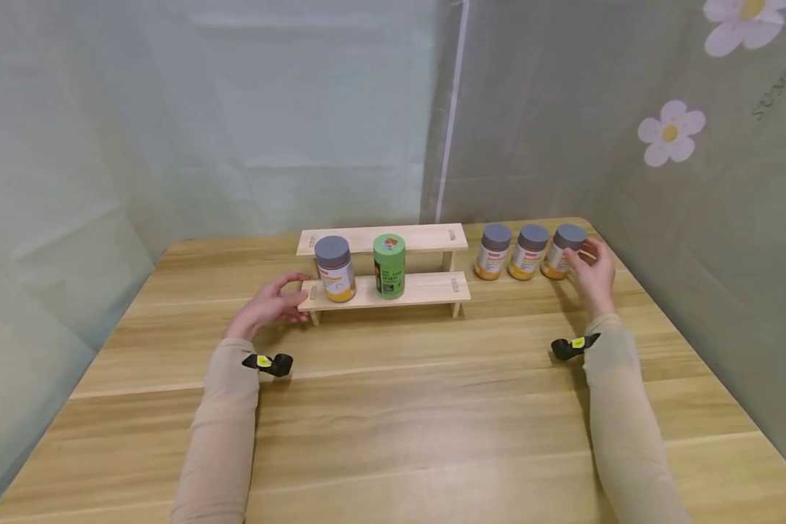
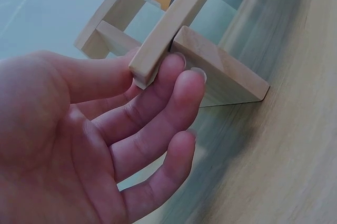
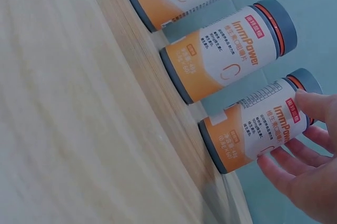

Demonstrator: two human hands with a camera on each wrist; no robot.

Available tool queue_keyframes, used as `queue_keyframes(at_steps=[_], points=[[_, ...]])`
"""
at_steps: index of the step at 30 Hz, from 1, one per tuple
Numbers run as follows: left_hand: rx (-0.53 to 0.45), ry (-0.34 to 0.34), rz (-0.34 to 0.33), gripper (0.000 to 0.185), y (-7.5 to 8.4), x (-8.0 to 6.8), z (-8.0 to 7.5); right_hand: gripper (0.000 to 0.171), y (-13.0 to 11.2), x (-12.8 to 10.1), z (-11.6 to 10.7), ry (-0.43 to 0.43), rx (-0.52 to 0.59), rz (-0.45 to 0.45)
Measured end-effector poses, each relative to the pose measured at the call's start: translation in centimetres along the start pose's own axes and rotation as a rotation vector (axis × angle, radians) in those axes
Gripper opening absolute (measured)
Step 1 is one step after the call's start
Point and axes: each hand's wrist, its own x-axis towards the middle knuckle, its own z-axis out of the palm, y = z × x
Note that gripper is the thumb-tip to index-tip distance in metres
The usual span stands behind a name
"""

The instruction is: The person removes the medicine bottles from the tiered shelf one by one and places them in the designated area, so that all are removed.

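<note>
A two-tier wooden shelf (image 1: pixel 429 289) stands toward the back of the table. My left hand (image 1: pixel 271 303) holds the left end of its lower board (image 2: pixel 171 27), thumb on the upper side and fingers beneath. Close to that hand, a vitamin bottle (image 1: pixel 338 280) with a grey-blue lid sits upright on the lower tier, and a green canister (image 1: pixel 389 269) stands to its right. My right hand (image 1: pixel 596 276) grips the rightmost vitamin bottle (image 3: pixel 253 129) near its lid; this bottle is upright at the end of a row of three.
Two matching bottles, the middle one (image 1: pixel 528 255) and the left one (image 1: pixel 493 256), stand between the shelf and my right hand. Pale cloth (image 1: pixel 314 131) hangs behind the wood-grain table (image 1: pixel 419 407). A flowered curtain (image 1: pixel 720 240) borders the right edge.
</note>
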Motion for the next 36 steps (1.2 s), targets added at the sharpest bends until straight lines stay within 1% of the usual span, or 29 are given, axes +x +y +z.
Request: queue_keyframes(at_steps=[7, 15, 20, 23, 25, 27, 30, 34, 36], points=[[-0.005, 0.010, 0.009, 0.058, -0.2, 0.1, 0.0, 0.052, -0.1, 0.1, 0.3, -0.010, 0.010, 0.017], [0.005, 0.027, -0.006, 0.057, -0.4, 0.2, 0.0, 0.053, -0.2, 0.2, 0.3, -0.022, 0.000, 0.027], [0.002, 0.025, -0.007, 0.057, -0.3, 0.2, 0.0, 0.061, -0.5, 0.1, 0.2, -0.033, 0.006, 0.032], [-0.004, 0.022, -0.002, 0.058, -0.2, 0.2, 0.0, 0.066, -1.0, 0.0, 0.1, -0.039, 0.044, 0.018], [-0.006, 0.023, 0.001, 0.057, -0.2, 0.1, -0.1, 0.067, -1.5, -0.2, 0.0, -0.032, 0.069, 0.001], [-0.006, 0.022, 0.002, 0.058, -0.1, 0.1, 0.0, 0.066, -1.9, -0.2, -0.1, -0.022, 0.094, -0.016], [-0.005, 0.021, 0.003, 0.058, -0.1, 0.0, 0.0, 0.060, -2.7, -0.4, -0.3, -0.004, 0.098, -0.043], [0.002, 0.022, 0.004, 0.057, -0.1, 0.0, 0.0, 0.050, -3.5, -0.5, -0.6, 0.018, 0.133, -0.056], [0.005, 0.022, 0.003, 0.057, -0.1, 0.0, 0.0, 0.045, -3.7, -0.5, -0.8, 0.029, 0.175, -0.051]])
